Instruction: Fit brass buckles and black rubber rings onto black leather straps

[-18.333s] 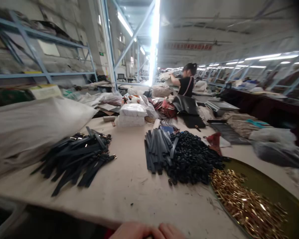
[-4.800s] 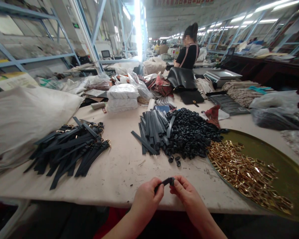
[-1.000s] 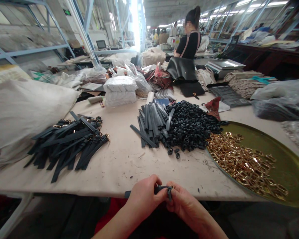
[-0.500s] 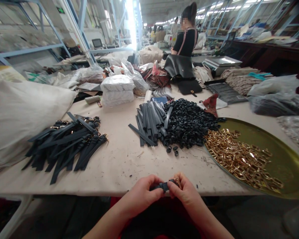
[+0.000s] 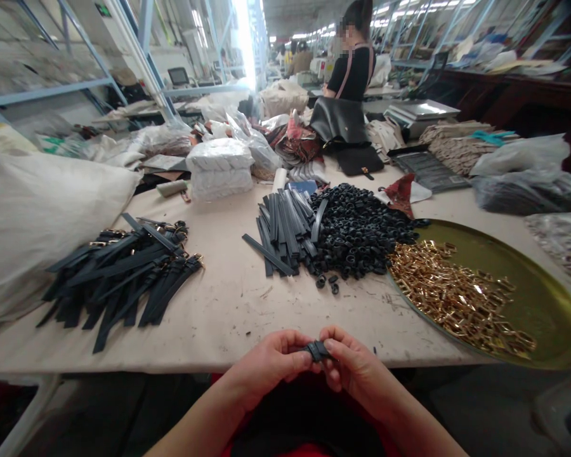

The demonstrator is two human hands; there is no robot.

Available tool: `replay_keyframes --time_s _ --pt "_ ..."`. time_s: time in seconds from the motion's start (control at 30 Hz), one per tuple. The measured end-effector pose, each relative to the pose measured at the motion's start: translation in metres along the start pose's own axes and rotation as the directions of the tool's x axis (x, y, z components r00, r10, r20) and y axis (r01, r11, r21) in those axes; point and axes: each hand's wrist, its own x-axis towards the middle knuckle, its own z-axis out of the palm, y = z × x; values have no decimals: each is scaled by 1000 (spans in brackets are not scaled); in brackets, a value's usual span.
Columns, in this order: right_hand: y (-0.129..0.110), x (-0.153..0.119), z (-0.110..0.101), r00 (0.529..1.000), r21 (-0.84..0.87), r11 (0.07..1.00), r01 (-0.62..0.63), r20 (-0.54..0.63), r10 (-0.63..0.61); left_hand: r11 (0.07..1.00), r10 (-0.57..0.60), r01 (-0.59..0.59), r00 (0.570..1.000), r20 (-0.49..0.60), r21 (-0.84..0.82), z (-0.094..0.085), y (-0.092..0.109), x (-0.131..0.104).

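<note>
Strap (image 5: 318, 351), dark and partly hidden by fingers, ran sideways between the two hands near the front edge of the table (image 5: 219, 317), its long axis nearly parallel to that edge. The left hand (image 5: 285, 355) pinched one part between thumb and fingers; the right hand (image 5: 349, 355) was closed on the other. Which end was the tip could not be told. Buckled straps (image 5: 109, 273) lay at left, many plain ends toward the near left. Flat strips (image 5: 285, 225) pointed away, beside black loops (image 5: 356, 235). Gold fittings (image 5: 457, 292) lay in a tray (image 5: 547, 304). Lettering on a green sign (image 5: 103, 9) was too small to read.
</note>
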Motion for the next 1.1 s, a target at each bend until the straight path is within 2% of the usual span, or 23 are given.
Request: replay_keyframes --time_s 0.1,0.23,0.3,0.43,0.57,0.77,0.87,0.93,1.0,1.07,1.1 --pt "1 1 3 1000 -73 997 23 -19 -24 1000 20 -20 1000 -20 -1 -2 -4 1" --pt "4 0 1 979 -428 895 124 -96 -182 999 12 -11 999 -36 34 -4 -5 0" --pt "4 -1 -1 975 -512 851 118 -104 -198 997 4 -3 1000 -24 75 -3 -1 -2" --pt "6 -4 -7 986 -467 879 97 -75 -149 979 8 -6 1000 -11 205 -1 6 -6" --pt "7 -8 -6 994 -397 915 65 -57 -95 959 23 -14 999 -29 284 0 3 -7" --pt "-2 -10 2 993 -525 851 16 -88 -73 933 108 -87 993 -42 349 1 -1 -10" --pt "-5 -10 3 990 -586 808 61 -67 -123 956 86 -75 996 -25 285 0 -2 -10" --pt "-6 -12 4 977 -681 722 118 -53 -209 983 47 -44 999 -11 177 -1 -6 -8" --pt "-7 -15 5 953 -813 559 162 -18 -303 996 20 -20 1000 -5 91 -2 -11 -6" --pt "-7 -18 6 930 -901 389 190 39 -365 996 14 -12 1000 -17 91 -1 -15 -4" --pt "-6 -19 6 924 -919 339 203 65 -377 993 9 -5 999 -32 118 -1 -15 -4"
